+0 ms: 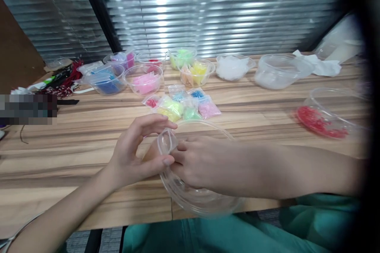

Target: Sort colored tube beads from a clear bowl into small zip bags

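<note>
My left hand (133,154) curves its thumb and fingers around a small clear plastic bag (167,141), whose open mouth shows between them. My right hand (197,162) is at the bag's right side, over a large clear round bowl (204,205) near the table's front edge. The right fingers are bent and partly hidden, and what they hold, if anything, cannot be made out. Just behind the bowl lie small bags of coloured pieces, among them a yellow-green bag (172,107) and a pink bag (209,108).
Along the back stand several clear tubs, including a blue-filled tub (107,81), a pink-filled tub (144,83) and a white-filled tub (232,67). At right is a tub with red pieces (322,122). Dark red cords (69,81) lie at left.
</note>
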Demonstrator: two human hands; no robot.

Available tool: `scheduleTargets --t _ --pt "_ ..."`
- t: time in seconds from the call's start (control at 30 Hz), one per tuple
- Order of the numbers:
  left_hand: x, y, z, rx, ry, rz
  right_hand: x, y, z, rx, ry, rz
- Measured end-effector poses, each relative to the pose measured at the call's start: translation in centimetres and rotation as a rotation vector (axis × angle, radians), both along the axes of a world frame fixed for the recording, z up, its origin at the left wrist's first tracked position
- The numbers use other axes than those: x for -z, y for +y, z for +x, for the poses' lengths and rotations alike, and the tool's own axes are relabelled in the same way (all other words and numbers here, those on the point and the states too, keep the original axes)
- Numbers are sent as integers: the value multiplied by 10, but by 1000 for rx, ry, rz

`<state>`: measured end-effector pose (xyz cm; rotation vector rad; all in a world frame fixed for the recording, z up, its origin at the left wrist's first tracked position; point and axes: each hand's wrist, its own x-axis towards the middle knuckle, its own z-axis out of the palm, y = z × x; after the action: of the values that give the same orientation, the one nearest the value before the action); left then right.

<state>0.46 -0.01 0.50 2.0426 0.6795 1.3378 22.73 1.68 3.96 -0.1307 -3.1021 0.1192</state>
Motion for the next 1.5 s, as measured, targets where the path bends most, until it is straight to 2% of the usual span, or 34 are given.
scheduleTargets --t 0.1,0.33,0.7,1.03,1.2,1.3,1.4,1.5 --pt "1 0 1 -10 45 61 6 -3 -6 -44 30 11" --pt "1 -1 1 -59 130 165 3 -6 -8 -100 61 -20" --pt "2 -2 1 -74 131 167 3 -4 -5 -108 69 -59" --pt "6 -1 1 -80 84 87 -1 -1 -7 -94 51 -82" --pt "7 -1 -1 -74 51 39 -1 1 -8 -48 50 -112" --pt "4 1 -3 -66 12 -43 -4 5 -8 57 88 -100" --pt "1 5 -3 -55 -74 -112 -15 13 -3 209 150 -79" --pt "0 8 -2 -61 -130 -124 -36 19 4 326 209 -145"
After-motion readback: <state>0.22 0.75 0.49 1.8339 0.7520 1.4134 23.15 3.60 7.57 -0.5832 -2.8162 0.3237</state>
